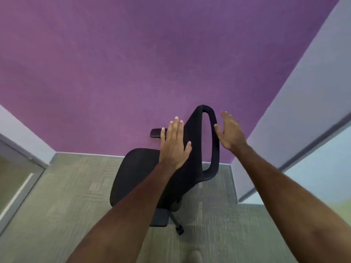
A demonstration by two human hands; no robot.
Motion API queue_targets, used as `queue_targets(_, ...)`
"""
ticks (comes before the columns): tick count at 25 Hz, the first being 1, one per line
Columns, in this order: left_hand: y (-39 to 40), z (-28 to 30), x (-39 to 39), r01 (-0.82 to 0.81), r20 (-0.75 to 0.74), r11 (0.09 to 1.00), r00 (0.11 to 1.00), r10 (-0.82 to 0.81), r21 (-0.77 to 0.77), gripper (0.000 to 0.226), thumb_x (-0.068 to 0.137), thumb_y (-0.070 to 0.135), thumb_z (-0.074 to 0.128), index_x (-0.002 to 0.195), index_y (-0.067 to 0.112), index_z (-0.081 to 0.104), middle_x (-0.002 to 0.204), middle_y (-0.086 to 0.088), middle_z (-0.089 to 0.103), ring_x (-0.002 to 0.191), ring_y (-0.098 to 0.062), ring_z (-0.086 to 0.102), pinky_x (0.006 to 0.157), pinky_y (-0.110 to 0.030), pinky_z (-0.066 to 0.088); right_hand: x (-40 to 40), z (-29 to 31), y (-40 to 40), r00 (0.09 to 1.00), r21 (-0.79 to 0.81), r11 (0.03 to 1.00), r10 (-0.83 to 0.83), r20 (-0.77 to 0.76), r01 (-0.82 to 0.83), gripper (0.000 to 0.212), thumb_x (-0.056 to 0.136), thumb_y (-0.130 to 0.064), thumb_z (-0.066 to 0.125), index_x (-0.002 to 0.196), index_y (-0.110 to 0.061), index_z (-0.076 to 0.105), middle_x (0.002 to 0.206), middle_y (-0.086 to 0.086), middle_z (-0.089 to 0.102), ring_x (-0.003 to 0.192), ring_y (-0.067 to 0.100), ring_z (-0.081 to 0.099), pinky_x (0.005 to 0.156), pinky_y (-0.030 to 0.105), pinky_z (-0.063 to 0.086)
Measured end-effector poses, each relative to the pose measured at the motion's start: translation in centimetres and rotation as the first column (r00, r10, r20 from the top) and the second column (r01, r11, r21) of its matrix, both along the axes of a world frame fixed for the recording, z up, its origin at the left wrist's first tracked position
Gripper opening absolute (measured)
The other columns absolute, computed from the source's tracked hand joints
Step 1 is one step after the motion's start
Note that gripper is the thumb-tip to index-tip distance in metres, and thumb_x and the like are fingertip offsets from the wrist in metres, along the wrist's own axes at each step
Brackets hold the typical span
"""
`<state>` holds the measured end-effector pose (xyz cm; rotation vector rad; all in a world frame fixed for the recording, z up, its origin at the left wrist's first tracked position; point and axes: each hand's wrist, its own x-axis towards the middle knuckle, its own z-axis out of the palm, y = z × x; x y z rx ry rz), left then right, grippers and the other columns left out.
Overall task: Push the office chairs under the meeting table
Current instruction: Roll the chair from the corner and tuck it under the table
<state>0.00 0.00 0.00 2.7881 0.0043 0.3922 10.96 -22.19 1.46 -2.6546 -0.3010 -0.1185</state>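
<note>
My left forearm (133,202) hides part of the chair's seat (133,173) and most of its base (173,221); I see one blurred caster (180,230); both elbows leave frame

The floor (62,202) is covered in grey-beige carpet tiles, laid so the weave turns from square to square. One black office chair (136,175) stands on it, close to the purple wall (133,54), with its seat turned to the left. Beneath the seat, a leg of its base shows, ending in a dark wheel (180,230) that rests on the carpet. A pale skirting strip (85,153) marks where the floor meets the wall.
</note>
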Motion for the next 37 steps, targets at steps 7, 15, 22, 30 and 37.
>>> queue_targets(7, -8.2, -2.5, 0.7, -0.079, -0.281, 0.909, 0.959, -0.043, -0.410, 0.098, 0.101, 0.055, 0.059, 0.169, 0.014, 0.002, 0.178, -0.005, 0.005, 0.163, -0.026, 0.008, 0.129, -0.059, 0.016, 3.5, -3.3, 0.2, 0.962, 0.011, 0.971, 0.238, -0.133, -0.239, 0.065, 0.111, -0.041, 0.048, 0.167, -0.019, 0.023, 0.174, 0.007, 0.024, 0.161, 0.027, 0.022, 0.128, 0.048, 0.023)
queue_targets(15, -10.1, -4.4, 0.6, -0.249, -0.515, 0.827, 0.855, -0.057, -0.504, 0.124, 0.086, 0.064, 0.076, 0.169, 0.020, -0.005, 0.178, -0.002, 0.001, 0.162, -0.024, 0.010, 0.125, -0.057, 0.028, 6.1, -5.4, -0.2, 0.913, 0.001, 0.925, 0.376, -0.160, -0.381, 0.060, 0.110, -0.037, 0.052, 0.164, -0.026, 0.031, 0.175, 0.002, 0.025, 0.163, 0.024, 0.016, 0.129, 0.051, 0.019)
queue_targets(22, -8.0, -4.8, -2.4, -0.158, -0.507, 0.870, 0.854, -0.117, -0.468, 0.118, 0.084, 0.063, 0.076, 0.169, 0.020, 0.008, 0.175, 0.001, 0.017, 0.159, -0.022, 0.023, 0.126, -0.047, 0.030, 4.5, -6.2, 0.2, 0.900, -0.215, 0.874, 0.419, -0.120, -0.436, 0.064, 0.106, -0.048, 0.055, 0.164, -0.031, 0.035, 0.176, 0.005, 0.017, 0.164, 0.028, 0.004, 0.132, 0.054, 0.002)
queue_targets(30, -0.9, -4.4, -10.8, 0.017, -0.545, 0.907, 0.794, -0.268, -0.421, 0.113, 0.078, 0.065, 0.074, 0.167, 0.032, 0.013, 0.169, 0.010, 0.030, 0.149, -0.013, 0.036, 0.119, -0.040, 0.038, -2.2, -6.2, 0.1, 0.866, -0.260, 0.828, 0.490, -0.094, -0.497, 0.074, 0.092, -0.074, 0.030, 0.145, -0.032, 0.060, 0.169, 0.006, 0.037, 0.162, 0.027, 0.020, 0.133, 0.050, 0.005)
queue_targets(37, 7.9, -3.3, -17.9, 0.149, -0.566, 0.922, 0.751, -0.341, -0.358, 0.098, 0.076, 0.055, 0.074, 0.161, 0.039, 0.027, 0.154, 0.015, 0.049, 0.132, -0.005, 0.050, 0.108, -0.030, 0.046, -9.0, -5.5, 2.1, 0.857, -0.295, 0.805, 0.496, -0.142, -0.515, 0.080, 0.086, -0.084, 0.028, 0.132, -0.034, 0.069, 0.146, -0.005, 0.064, 0.139, 0.021, 0.054, 0.129, 0.049, 0.019)
